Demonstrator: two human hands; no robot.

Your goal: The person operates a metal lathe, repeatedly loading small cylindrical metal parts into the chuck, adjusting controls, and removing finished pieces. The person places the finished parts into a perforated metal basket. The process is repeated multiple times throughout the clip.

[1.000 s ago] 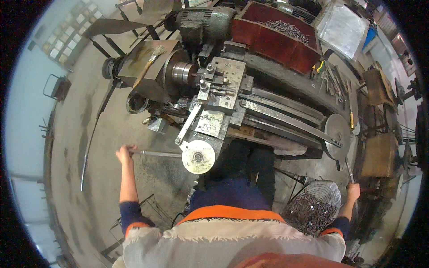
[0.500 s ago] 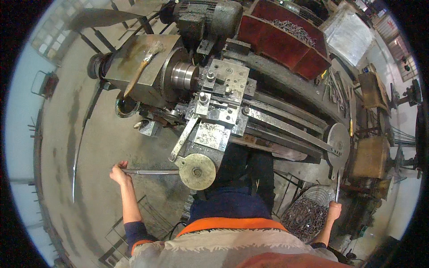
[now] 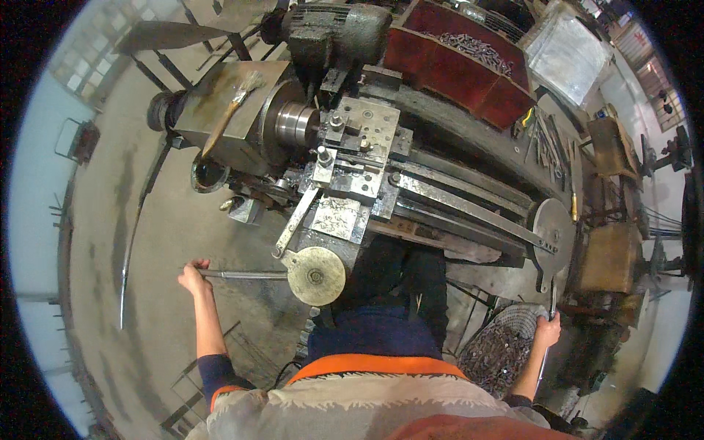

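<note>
My left hand [image 3: 194,276] is closed around the outer end of a metal lever bar [image 3: 246,275]. The bar joins a round brass-coloured disc [image 3: 315,275] at the front of a small lathe. On the right, my right hand [image 3: 546,331] grips a thin metal handle [image 3: 553,297] below a round grey plate [image 3: 554,231]; part of the rod shows below my fist. Between them lies the oily tool carriage [image 3: 367,121] with its clamping bolts. Its left side sits close to a shiny cylindrical chuck [image 3: 295,123].
A wooden-handled brush [image 3: 224,125] lies on the headstock [image 3: 257,81]. Behind the lathe stand a motor [image 3: 337,40] and a red bin [image 3: 440,70] of small metal parts. A wire basket [image 3: 506,341] of dark parts is beside my right hand. Hand tools [image 3: 554,150] lie at the right.
My right hand has shifted slightly upward along its handle, and rod now shows below the fist. My left hand keeps its grip with little movement. The whole view has shifted a little.
</note>
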